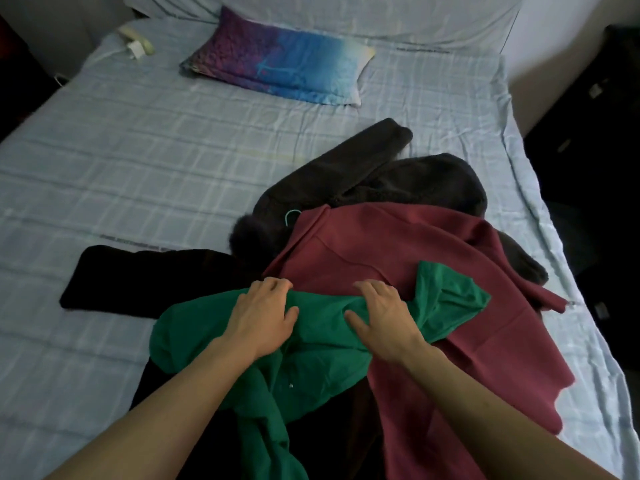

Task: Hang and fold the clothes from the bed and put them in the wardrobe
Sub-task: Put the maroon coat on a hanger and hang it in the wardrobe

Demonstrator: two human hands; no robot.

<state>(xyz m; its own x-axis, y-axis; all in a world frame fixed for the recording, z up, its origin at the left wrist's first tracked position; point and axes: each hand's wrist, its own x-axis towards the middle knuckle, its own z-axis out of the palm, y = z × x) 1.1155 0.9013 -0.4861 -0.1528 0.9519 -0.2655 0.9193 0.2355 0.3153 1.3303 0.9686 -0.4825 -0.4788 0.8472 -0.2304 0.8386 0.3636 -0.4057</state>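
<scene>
widest, under and far beyond the green garment (322, 334): bed (138, 150) in a pale checked sheet, thin, woven, lightly creased. likely to ruck up if the pile gets dragged rather than lifted.

right of the green garment and partly beneath it: maroon garment (398, 258), broad, smooth, matte, heavy in its drape. could come along in a lift, being overlapped by the green cloth.

beyond the green garment, behind the maroon: dark fleece (415, 181), thick and nubbly, one sleeve flung outward.

green garment itself: top of the pile at the bed's near side, thin crumpled jersey, bunched into a ridge, lower part trailing off the near edge. apt to twist or hang lopsided if raised by that ridge alone.

left of the green garment: black garment (145, 275), long, flat, dull.

far beyond: pillow (277, 64), plump rectangle, purple fading to blue.

on the green garment's far edge: left hand (263, 313) and right hand (381, 317), fingers curled over the bunched cloth and gripping it, thumbs splayed nearer.

just beyond the green garment, at the maroon collar: hanger hook (292, 215), thin teal curve; likely to snag fabric.
</scene>
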